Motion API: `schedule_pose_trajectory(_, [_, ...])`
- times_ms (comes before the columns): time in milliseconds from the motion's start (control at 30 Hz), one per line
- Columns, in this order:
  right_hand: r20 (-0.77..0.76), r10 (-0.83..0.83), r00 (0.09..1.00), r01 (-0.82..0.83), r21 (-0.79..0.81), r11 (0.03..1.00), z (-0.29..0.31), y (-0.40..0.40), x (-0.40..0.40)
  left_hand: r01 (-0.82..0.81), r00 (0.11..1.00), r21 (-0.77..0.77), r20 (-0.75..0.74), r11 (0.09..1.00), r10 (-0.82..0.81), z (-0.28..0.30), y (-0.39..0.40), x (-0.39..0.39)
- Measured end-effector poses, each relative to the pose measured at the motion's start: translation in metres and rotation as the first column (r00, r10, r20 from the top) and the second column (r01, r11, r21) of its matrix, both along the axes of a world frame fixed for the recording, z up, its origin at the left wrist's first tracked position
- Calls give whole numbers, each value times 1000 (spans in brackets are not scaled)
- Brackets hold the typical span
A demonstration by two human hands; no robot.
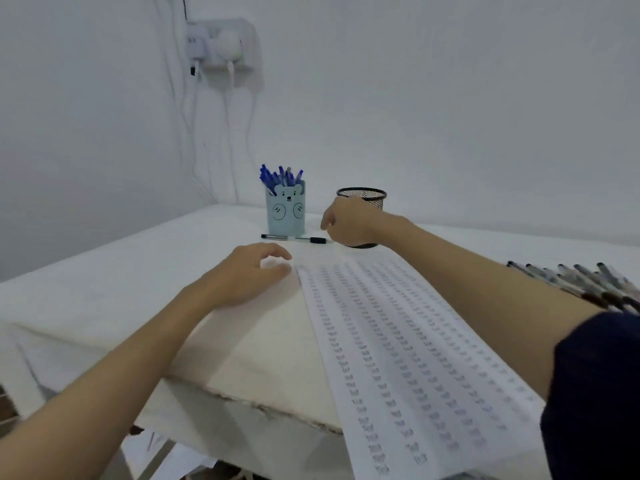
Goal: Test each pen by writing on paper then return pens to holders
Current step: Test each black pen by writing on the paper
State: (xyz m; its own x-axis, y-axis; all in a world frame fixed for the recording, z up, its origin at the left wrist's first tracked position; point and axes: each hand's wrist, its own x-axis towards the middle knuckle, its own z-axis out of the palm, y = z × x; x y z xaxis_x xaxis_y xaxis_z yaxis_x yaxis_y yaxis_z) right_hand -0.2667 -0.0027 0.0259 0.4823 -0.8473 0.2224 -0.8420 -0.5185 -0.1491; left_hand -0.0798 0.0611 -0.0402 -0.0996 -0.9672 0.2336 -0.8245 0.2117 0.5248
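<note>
A long sheet of paper (398, 341) covered in rows of written marks runs down the table and over its front edge. My left hand (247, 275) rests by the paper's top left corner, fingers loosely curled, holding nothing. My right hand (349, 220) hovers in front of the black mesh holder (362, 197), fingers pointing down toward a black pen (294, 238) that lies on the table; the hand is not touching it. A light blue bear holder (285, 213) stands behind the pen, holding several blue pens (280, 176).
A row of several dark pens (581, 282) lies on the table at the right, beyond my right forearm. A wall socket with plugs and hanging cables (221, 46) is at the back left. A white cloth (104, 278) covers the table.
</note>
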Motion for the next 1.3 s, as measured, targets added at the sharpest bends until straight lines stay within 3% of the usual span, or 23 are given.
schedule_pose_trajectory(133, [-159, 3, 987, 2, 32, 999, -26, -27, 34, 4, 999, -35, 51, 999, -2, -14, -4, 17])
schedule_pose_trajectory(300, [-192, -51, 980, 58, 34, 998, -52, -58, 49, 17, 997, -67, 72, 998, -12, -22, -10, 24])
schedule_pose_trajectory(500, [-40, -73, 996, 67, -140, 988, -58, -63, 52, 13, 994, -76, 110, 997, -4, -23, -14, 26])
schedule_pose_trajectory(800, [151, -98, 984, 79, 128, 989, -20, -32, 35, 23, 997, -77, 75, 997, -17, -22, -4, 25])
schedule_pose_trajectory(900, [441, -202, 874, -7, 426, 904, 3, -9, 9, -1, 1000, -130, 26, 991, 4, -18, 2, 23])
schedule_pose_trajectory(967, [567, -258, 782, -75, 496, 865, 12, 10, -14, -9, 1000, -190, 16, 982, 12, -13, 8, 18])
schedule_pose_trajectory(1133, [619, -390, 682, -57, 576, 816, 12, 52, -74, 95, 995, -202, 16, 975, -94, -6, 26, -17])
schedule_pose_trajectory(1300, [746, -482, 460, -265, 634, 727, -3, 98, -117, 289, 956, -59, 66, 955, -285, -3, 56, -78])
